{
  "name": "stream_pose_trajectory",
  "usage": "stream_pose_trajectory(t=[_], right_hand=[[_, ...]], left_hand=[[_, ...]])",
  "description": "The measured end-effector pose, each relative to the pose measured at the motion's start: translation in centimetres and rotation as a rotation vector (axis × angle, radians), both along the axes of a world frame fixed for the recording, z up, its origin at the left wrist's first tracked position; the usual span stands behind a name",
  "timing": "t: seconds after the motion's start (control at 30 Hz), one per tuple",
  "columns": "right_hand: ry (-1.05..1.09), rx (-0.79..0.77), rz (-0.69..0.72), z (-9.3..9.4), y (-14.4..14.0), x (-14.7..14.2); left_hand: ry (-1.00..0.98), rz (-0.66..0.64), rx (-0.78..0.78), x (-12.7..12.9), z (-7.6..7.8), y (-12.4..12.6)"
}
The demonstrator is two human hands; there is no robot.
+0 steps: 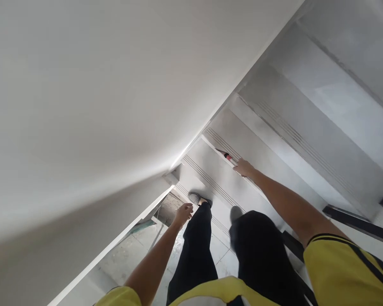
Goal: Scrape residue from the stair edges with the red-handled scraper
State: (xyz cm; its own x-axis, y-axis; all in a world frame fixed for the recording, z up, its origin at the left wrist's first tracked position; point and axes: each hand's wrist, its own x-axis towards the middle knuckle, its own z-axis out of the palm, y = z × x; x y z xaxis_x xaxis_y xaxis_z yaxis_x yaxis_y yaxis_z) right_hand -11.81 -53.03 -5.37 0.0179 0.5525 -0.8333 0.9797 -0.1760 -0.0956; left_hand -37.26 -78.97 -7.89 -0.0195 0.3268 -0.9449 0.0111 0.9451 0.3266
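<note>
My right hand (244,168) reaches out to a grey stair step (230,178) and grips a slim tool with a red and white tip (227,156), its tip lying along the joint under the tread's nosing. My left hand (184,212) hangs loosely curled and holds nothing, near my left foot in a grey shoe (196,198). My legs in black trousers (198,246) stand on the lower steps. Yellow sleeves with dark stripes (344,263) cover my upper arms.
A white wall (83,106) fills the left side, close beside the stairs. Grey tiled steps with grooved nosings (293,136) climb to the upper right. Dark metal railing bars (354,221) run along the right. A bare concrete floor (130,255) lies below at the left.
</note>
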Motion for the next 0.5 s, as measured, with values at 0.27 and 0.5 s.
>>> stream_pose_trajectory(t=[0.27, 0.5], right_hand=[[0.227, -0.161, -0.462, -8.1, -5.7, -3.9], [0.833, -0.238, -1.025, -13.0, -7.2, -11.2]], left_hand=[[-0.063, 0.114, -0.052, 1.4, -2.4, 0.2], [-0.276, 0.261, 0.101, 7.3, -3.0, 2.7]])
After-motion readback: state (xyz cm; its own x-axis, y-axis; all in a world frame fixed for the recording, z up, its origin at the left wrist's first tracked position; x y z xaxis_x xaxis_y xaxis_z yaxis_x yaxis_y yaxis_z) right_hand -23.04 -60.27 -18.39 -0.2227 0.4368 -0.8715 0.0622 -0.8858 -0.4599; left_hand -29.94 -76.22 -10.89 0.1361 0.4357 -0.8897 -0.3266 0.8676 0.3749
